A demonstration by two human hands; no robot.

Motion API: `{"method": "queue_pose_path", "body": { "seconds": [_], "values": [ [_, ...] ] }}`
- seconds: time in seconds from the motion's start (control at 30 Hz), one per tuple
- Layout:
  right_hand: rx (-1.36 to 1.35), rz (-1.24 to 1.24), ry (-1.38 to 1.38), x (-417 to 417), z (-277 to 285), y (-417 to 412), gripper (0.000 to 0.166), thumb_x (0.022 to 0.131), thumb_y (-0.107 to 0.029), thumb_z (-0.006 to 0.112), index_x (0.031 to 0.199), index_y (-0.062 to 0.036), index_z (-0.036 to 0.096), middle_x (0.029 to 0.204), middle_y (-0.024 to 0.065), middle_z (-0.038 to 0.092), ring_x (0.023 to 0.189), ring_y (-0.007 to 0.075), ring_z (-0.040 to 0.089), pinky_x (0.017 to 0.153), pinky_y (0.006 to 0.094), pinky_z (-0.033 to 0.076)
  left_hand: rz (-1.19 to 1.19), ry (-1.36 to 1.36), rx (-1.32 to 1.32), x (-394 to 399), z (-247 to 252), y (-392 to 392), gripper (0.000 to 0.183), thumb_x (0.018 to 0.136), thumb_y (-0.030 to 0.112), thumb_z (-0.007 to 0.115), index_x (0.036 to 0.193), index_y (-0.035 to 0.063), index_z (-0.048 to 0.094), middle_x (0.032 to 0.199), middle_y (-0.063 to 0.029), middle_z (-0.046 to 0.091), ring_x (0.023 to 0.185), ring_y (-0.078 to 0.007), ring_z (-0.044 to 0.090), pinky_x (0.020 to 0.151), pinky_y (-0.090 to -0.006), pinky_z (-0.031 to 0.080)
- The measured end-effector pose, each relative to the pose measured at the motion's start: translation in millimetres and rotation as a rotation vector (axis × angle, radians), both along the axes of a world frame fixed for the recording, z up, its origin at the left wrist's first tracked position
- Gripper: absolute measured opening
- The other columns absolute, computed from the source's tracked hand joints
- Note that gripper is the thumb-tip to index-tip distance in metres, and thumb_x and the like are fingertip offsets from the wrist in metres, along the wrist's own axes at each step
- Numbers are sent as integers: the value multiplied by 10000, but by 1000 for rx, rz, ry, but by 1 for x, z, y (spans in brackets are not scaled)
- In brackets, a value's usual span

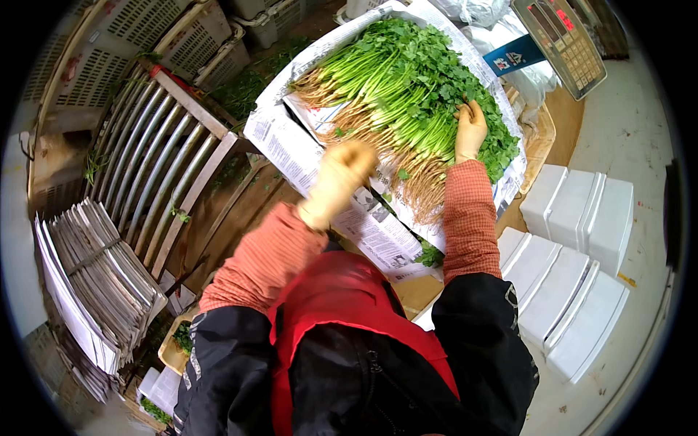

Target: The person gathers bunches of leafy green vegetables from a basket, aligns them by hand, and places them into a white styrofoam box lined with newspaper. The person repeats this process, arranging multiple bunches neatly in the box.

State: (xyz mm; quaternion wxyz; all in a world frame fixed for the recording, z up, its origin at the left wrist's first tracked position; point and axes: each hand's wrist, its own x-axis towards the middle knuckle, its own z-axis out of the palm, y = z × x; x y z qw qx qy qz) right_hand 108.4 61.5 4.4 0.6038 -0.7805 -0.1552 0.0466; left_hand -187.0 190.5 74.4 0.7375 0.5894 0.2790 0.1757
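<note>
A broad layer of coriander (398, 82) lies before me, its green leaves toward the far right and its pale roots (420, 180) toward me. Under it are sheets of newspaper (289, 147), which bear print and fold up around the far edges. My right hand (470, 131), which looks gloved, is at the leafy side, its bent fingertips pinching at the leaves. Blurred by motion, my left hand (343, 177) hovers near the root ends with its fingers curled. Whether anything is in it cannot be seen.
Several white foam boxes (578, 212) stand at the right. A scale with a keypad (578, 60) is at the far right, beside plastic bags (507, 38). At left are a metal-barred rack (158, 141), a strapped stack of paper (98, 272) and plastic crates (191, 41).
</note>
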Motion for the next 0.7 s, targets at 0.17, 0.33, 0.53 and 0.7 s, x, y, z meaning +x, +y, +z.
{"method": "queue_pose_path", "body": {
  "seconds": [0.17,0.33,0.53,0.7],
  "values": [
    [-39,51,13,-10,39,1,334,910,-73,552,1205,81,532,1043,136,659,808,148,636,744,248,499,541,-267,-329,-47,32,147,535,924,386,551,1249,-29,462,993,-191,638,799,-230,656,727,-316,542],
    [-438,181,-701,-62,65,13,267,878,-77,582,1125,17,620,1039,123,662,920,221,620,826,328,474,505,94,-114,-154,-6,115,372,936,295,511,1142,-11,559,962,-128,668,778,-170,662,673,-241,521],
    [-772,361,-728,-33,3,13,441,880,-125,562,1284,33,484,1270,225,532,1142,345,532,992,365,404,425,445,103,-252,-74,-59,238,884,190,536,1030,31,636,934,-109,674,824,-187,653,752,-304,520],
    [-880,319,-653,-14,-4,28,516,907,-305,532,1347,-46,457,1311,174,519,1126,336,551,950,347,436,533,443,-405,-319,-53,-150,294,873,257,551,1037,31,642,939,-133,680,869,-267,644,784,-361,501]
  ]
}}
